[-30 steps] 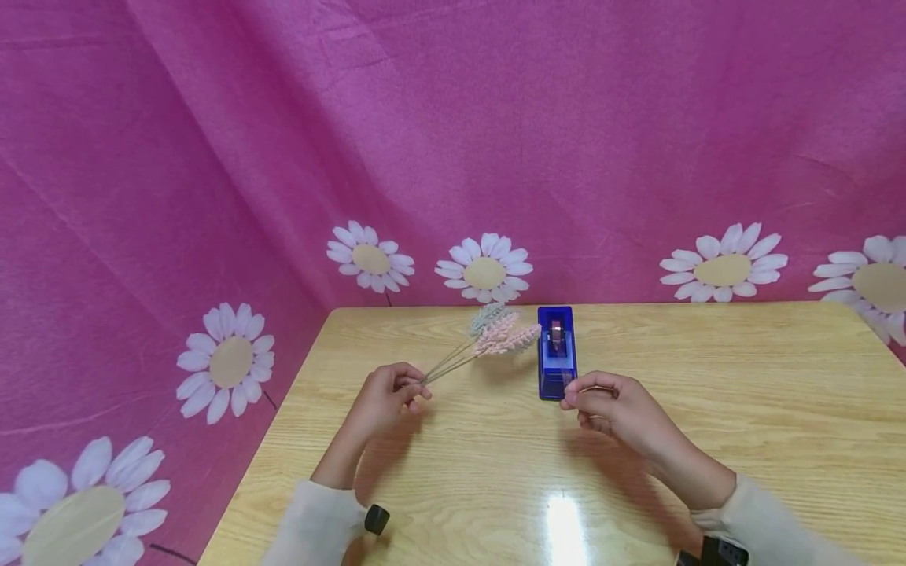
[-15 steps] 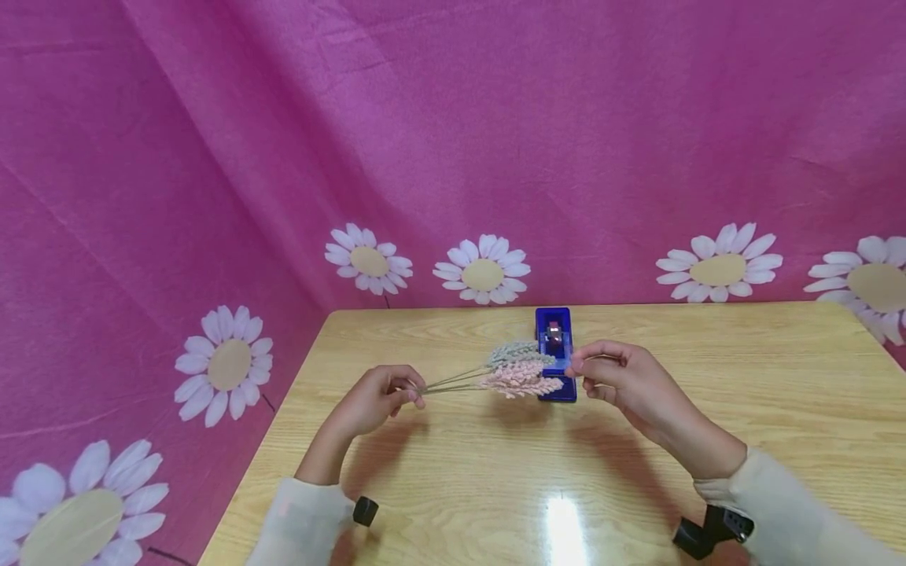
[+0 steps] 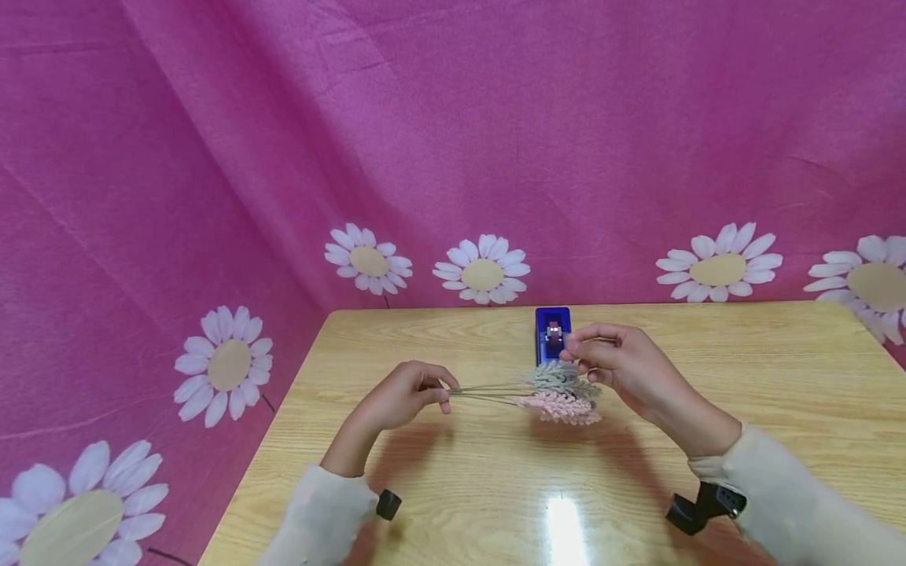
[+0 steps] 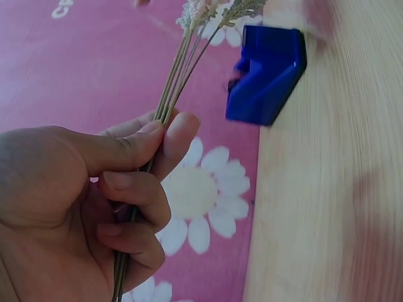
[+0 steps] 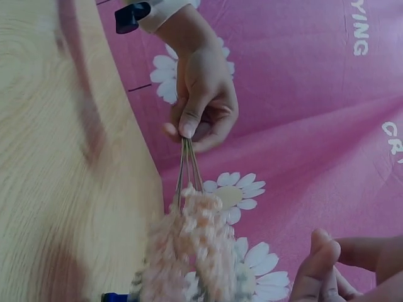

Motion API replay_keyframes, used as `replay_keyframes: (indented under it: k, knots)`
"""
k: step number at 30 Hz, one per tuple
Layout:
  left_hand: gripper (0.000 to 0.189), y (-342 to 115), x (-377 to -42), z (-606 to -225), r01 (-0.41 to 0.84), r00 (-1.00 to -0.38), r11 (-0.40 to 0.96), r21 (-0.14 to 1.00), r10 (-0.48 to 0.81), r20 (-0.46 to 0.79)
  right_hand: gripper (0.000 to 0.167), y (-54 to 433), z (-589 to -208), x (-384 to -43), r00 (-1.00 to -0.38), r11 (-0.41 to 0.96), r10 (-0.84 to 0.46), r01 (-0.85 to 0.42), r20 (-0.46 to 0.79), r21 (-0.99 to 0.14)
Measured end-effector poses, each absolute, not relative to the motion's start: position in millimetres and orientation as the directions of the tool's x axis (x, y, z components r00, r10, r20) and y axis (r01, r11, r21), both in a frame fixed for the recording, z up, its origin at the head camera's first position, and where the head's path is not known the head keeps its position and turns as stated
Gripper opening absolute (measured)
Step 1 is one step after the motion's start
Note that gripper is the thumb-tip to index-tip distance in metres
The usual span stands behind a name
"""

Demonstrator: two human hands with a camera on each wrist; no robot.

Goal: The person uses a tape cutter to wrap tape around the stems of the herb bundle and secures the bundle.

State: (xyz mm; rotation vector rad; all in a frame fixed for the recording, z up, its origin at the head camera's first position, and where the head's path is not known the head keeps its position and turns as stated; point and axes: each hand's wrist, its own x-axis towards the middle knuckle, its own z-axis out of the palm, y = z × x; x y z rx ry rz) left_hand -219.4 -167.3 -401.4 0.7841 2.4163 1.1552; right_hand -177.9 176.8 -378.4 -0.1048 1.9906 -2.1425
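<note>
My left hand point(image 3: 412, 395) pinches the thin stems of a small bunch of dried flowers point(image 3: 559, 407). In the left wrist view the stems point(image 4: 173, 85) run between thumb and forefinger and down past the curled fingers. The pink and grey-green heads point right, over the table. My right hand point(image 3: 630, 365) is just above the heads, thumb and forefinger pressed together on a small piece of clear tape that hardly shows now. Behind the heads stands a blue tape dispenser point(image 3: 552, 318), its near end covered by the flowers in the head view.
A light wood table point(image 3: 743, 377) lies under both hands, with a bright reflection near its front. A pink cloth point(image 3: 602, 157) printed with white daisies hangs behind and to the left. Black wrist cameras point(image 3: 697, 509) sit at the sleeve cuffs.
The flowers have swung from pointing up and right to nearly level, nearer me, in front of the dispenser. My right hand has moved up from the dispenser's near end, carrying the tape.
</note>
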Motion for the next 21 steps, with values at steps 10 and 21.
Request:
replay_keyframes:
  k: [10,21]
  knots:
    - [0.017,-113,-219,-401,0.392,-0.789,0.603,0.695,0.609,-0.084,0.013,167,-373,-183,-0.969,-0.096,-0.227,0.123,-0.099,-0.988]
    - [0.015,-63,-220,-404,0.416,-0.788,0.641,0.645,0.608,-0.095,0.025,155,-378,-178,-0.961,-0.056,-0.246,0.147,-0.129,-0.988]
